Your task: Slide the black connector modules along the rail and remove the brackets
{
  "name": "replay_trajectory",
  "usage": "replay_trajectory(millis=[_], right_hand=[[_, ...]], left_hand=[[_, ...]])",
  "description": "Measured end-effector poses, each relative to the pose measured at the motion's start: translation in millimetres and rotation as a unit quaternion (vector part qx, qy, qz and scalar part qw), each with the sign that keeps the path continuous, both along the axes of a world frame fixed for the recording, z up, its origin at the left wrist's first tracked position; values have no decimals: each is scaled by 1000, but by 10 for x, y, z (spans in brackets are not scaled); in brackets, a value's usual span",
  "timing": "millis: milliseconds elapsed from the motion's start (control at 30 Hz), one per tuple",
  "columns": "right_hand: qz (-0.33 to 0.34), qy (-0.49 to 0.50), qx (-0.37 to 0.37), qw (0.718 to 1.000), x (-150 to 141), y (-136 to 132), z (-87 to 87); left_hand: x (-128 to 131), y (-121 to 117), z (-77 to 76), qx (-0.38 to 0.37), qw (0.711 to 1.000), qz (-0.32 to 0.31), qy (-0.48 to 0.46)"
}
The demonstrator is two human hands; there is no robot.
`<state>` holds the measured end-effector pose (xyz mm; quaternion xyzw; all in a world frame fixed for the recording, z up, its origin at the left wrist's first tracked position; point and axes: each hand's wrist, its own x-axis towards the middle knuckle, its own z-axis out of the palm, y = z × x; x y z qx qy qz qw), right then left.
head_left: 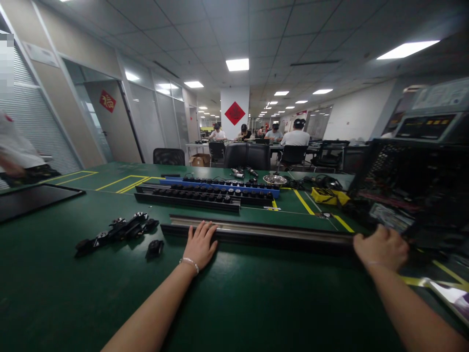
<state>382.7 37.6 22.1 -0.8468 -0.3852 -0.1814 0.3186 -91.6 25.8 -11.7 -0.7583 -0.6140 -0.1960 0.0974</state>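
A long black metal channel (271,235) lies across the green table in front of me. My left hand (201,246) rests over its left part, fingers stretched and slightly apart across the top edge, a beaded bracelet at the wrist. At the channel's right end my right hand (383,248) is closed, thumb against the end and fingers curled; part of its grip is hidden. Left of the channel lies a cluster of black roller pieces (117,232), with a single small black piece (155,248) apart from it.
Behind the channel lie black rails fitted with rollers (190,196) and a blue rail (220,186). Farther back are a metal bowl (274,180) and a yellow object (324,195). An opened machine case (388,190) stands at right, a dark flat panel (36,199) at left. People sit beyond.
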Motion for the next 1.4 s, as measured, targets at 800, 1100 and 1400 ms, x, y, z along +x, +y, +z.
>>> replay_trajectory(millis=[800,1100,1400], right_hand=[[-31,113,-119,986,618,-13,-44],[-29,139,-151,978,554,56,18],[-8,115,-128,985,316,38,18]], left_hand=[[6,-235,-116,-45,998,34,12],[-23,-256,-124,-41,999,27,4],[36,-251,-42,-26,998,43,25]])
